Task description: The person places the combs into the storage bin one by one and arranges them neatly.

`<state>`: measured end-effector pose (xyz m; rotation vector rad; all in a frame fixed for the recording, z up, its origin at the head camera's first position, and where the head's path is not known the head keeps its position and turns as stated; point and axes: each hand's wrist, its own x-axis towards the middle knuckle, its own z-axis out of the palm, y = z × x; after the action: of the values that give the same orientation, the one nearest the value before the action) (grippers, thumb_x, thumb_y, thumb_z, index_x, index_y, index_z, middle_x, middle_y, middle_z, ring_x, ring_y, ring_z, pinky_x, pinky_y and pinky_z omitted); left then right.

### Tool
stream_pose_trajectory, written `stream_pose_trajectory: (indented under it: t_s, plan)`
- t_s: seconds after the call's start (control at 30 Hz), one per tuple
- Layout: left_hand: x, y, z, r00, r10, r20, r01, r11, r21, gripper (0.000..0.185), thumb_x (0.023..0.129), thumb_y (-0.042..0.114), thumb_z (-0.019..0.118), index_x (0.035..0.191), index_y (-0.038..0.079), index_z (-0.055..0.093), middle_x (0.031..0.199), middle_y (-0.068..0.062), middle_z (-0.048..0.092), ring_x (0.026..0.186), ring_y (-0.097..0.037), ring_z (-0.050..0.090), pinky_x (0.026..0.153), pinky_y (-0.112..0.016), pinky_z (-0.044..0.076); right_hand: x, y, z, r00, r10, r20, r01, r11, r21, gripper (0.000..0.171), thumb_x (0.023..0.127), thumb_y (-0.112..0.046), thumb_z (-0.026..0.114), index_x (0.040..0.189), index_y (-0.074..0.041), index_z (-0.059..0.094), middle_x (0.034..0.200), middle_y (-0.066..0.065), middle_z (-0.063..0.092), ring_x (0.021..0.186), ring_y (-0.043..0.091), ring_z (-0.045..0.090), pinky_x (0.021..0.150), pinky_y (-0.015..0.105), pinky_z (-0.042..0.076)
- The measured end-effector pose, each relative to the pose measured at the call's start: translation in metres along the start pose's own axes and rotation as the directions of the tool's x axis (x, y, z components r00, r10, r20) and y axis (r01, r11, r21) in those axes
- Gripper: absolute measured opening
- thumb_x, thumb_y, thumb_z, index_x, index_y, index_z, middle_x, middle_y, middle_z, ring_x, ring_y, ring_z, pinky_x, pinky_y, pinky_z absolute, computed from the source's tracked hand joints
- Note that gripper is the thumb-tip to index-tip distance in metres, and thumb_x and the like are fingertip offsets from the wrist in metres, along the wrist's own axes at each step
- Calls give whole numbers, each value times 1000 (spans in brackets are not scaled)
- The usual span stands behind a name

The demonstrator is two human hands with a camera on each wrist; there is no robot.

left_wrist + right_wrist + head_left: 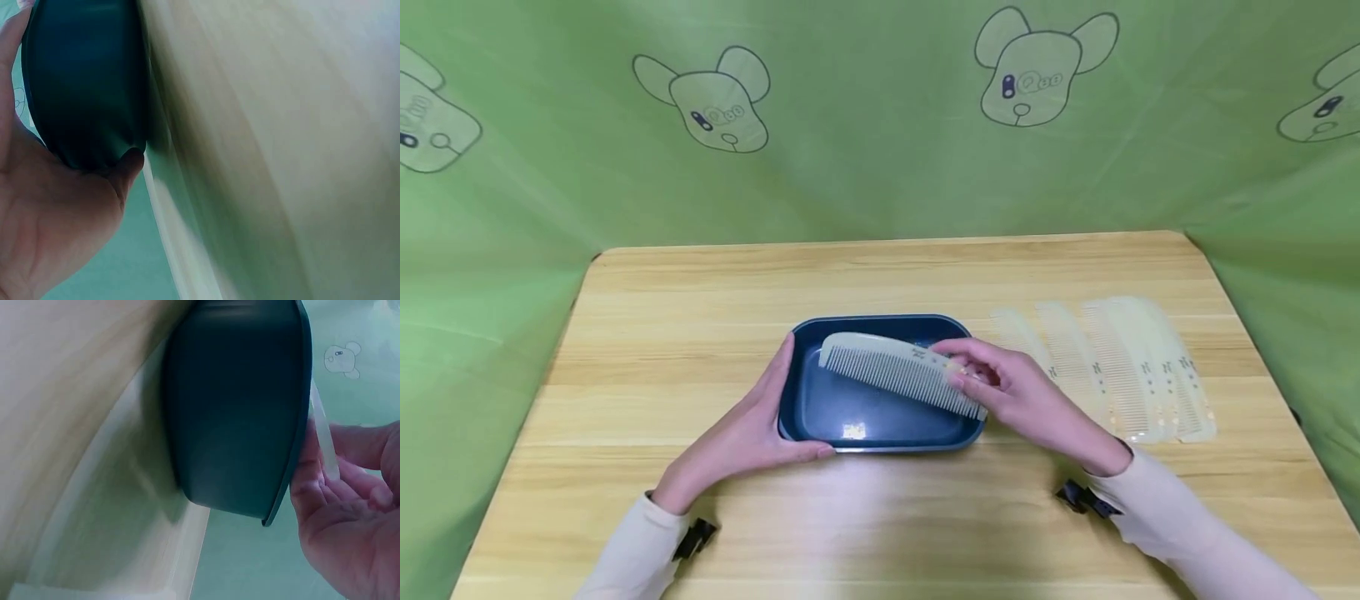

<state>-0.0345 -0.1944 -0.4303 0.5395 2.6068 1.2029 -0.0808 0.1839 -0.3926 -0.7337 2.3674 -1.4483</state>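
A dark blue rectangular tray (880,447) with raised walls sits on the table. My left hand (752,429) holds its left end, the thumb along the front wall and the fingers up the left side. In the left wrist view the palm lies against the tray's outer wall (87,81). My right hand (1011,387) pinches the right end of a pale, translucent comb (880,354) between thumb and fingers. The comb slants over the tray, teeth toward me. From the right wrist, the comb (324,434) appears edge-on just above the tray's rim.
Several more pale combs (1120,367) lie side by side on the right of the table, some overlapping, partly covered by my right hand. The wooden table (700,300) ends at a green cloth (880,150) with printed animal heads. Both sleeves carry small black wrist mounts (1078,497).
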Motion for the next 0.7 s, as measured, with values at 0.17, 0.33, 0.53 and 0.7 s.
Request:
stream_pose_trajectory:
  t_s: [0.17,0.33,0.53,0.7]
  plan:
    - [1,-1,0,1000,9,3,-9,1000,-5,150,80,56,97,175,19,-13,182,-7,-4,164,-31,12,128,-56,25,7,-2,5,995,-16,96,23,997,-75,36,108,-8,71,143,-16,70,89,-4,63,74,15,54,62,27,47]
    - [0,-1,1,1000,-2,9,2,1000,-8,150,80,56,96,175,23,-15,182,-9,-4,164,-35,13,126,-59,26,14,-4,10,986,-49,158,70,989,-131,30,109,-11,70,139,-13,71,85,-8,59,71,12,52,61,28,46]
    - [0,-1,-1,1000,-13,12,13,1000,-16,149,80,57,96,175,23,-15,182,-8,-4,164,-35,13,126,-59,26,19,-8,14,973,-45,225,88,979,-186,29,111,-14,66,140,-10,70,85,-10,59,72,9,51,64,29,47]
    - [0,-2,0,1000,-18,16,18,999,-33,149,81,55,96,174,25,-16,182,-8,-4,164,-35,13,126,-60,26,22,-10,16,964,-42,261,106,965,-240,27,111,-13,66,138,-9,71,81,-11,55,69,7,49,66,29,47]
